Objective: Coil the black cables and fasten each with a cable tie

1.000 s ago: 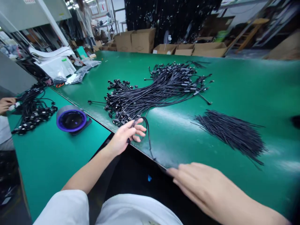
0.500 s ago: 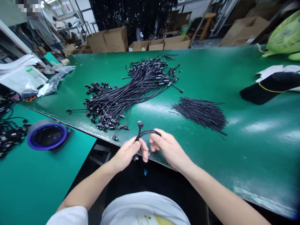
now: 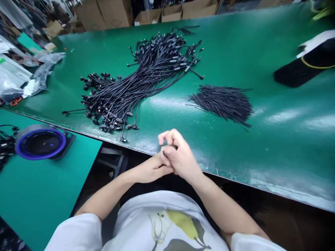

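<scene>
My left hand [image 3: 154, 168] and my right hand [image 3: 181, 161] are pressed together above the near edge of the green table. Between them, only small dark bits of a black cable [image 3: 164, 152] show; the rest of it is covered by the fingers. My right thumb and fingers are curled around it, with two fingers raised and bent. The left fingers are mostly hidden behind the right hand. Beyond the hands lies a large bundle of black cables [image 3: 141, 82] with plugs at both ends. To its right is a pile of thin black ties [image 3: 222, 103].
A round purple-rimmed holder [image 3: 40, 143] stands on the lower green table at left. Orange-handled scissors [image 3: 15, 101] and plastic bags [image 3: 43, 75] lie at the left. A black bundle with a yellow band [image 3: 295, 69] lies at the right. Cardboard boxes [image 3: 199, 9] line the far edge.
My hands have come together, the right one now over the left fingers. The looped cable, plainly visible before, is almost wholly covered. The view has tilted downward.
</scene>
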A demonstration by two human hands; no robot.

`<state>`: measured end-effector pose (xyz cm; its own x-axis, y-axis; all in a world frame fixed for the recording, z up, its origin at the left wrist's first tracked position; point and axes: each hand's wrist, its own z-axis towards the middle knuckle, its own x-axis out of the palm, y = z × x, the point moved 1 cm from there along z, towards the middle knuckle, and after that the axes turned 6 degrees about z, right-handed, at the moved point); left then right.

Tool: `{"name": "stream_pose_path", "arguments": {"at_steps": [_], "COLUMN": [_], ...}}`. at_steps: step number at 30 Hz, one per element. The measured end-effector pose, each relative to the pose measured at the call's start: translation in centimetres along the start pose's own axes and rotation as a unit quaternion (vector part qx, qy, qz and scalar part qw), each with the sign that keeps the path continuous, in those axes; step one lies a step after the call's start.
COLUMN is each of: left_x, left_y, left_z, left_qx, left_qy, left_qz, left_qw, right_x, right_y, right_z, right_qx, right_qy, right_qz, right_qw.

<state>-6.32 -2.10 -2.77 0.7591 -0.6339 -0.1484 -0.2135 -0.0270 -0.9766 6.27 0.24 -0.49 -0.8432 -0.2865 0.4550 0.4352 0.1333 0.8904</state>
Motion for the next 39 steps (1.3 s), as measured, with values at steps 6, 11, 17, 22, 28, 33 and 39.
{"name": "stream_pose_path", "arguments": {"at_steps": [6,11,17,22,28,33,39], "left_x": [2.5,2.9,2.6,0.8,0.5,0.5,-0.2], "left_y": [-0.5,-1.2,-0.6,-0.7,-1.2,-0.9,-1.0], "left_z": [0.4,0.4,0.8,2.1,3.5,3.8,3.7], "left_qx": [-0.076,-0.149,-0.111,-0.015,0.001,-0.039,-0.062], "left_qy": [0.013,-0.001,-0.072,-0.297,-0.358,-0.391,-0.363], "left_qz": [-0.344,-0.441,-0.385,-0.401,-0.458,-0.446,-0.424], "left_qw": [0.936,0.885,0.913,0.867,0.814,0.804,0.827], "right_x": [-0.3,-0.7,-2.3,-3.5,-1.4,-1.2,-2.9], "right_y": [1.5,1.3,0.9,0.6,-2.7,-2.1,-1.4], "right_z": [1.7,2.3,2.0,-0.4,-1.5,-0.4,-0.6], "right_qx": [0.110,0.143,0.047,-0.176,-0.266,-0.352,-0.450], "right_qy": [0.013,0.013,-0.017,-0.066,-0.049,-0.039,0.148], "right_qz": [0.148,0.193,0.005,-0.406,-0.580,-0.636,-0.634], "right_qw": [0.983,0.971,0.999,0.894,0.768,0.686,0.611]}}
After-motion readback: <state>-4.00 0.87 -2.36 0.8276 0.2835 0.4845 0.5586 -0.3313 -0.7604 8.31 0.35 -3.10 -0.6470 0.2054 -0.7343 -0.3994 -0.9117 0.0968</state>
